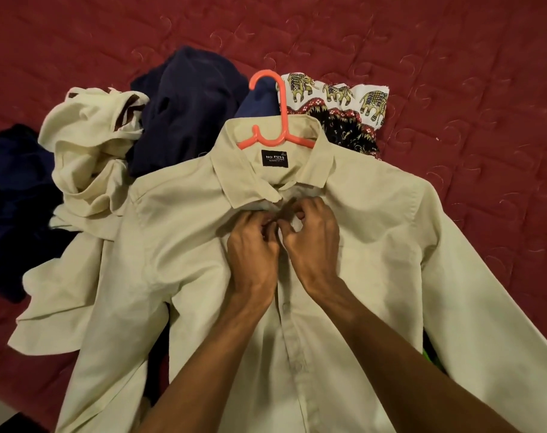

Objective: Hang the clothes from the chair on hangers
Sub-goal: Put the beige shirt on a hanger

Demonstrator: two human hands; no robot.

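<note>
Centrally, the placket of the beige shirt point(344, 245) is pinched just below the collar by the left hand point(253, 248) and right hand point(313, 242), fingers closed on the cloth. Beyond the grip, the coral hanger point(277, 120) is seated inside the collar.

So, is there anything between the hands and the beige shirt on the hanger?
Nothing visible. The left hand and the right hand already pinch the beige shirt just below its collar, and the orange hanger sits inside it.
</note>
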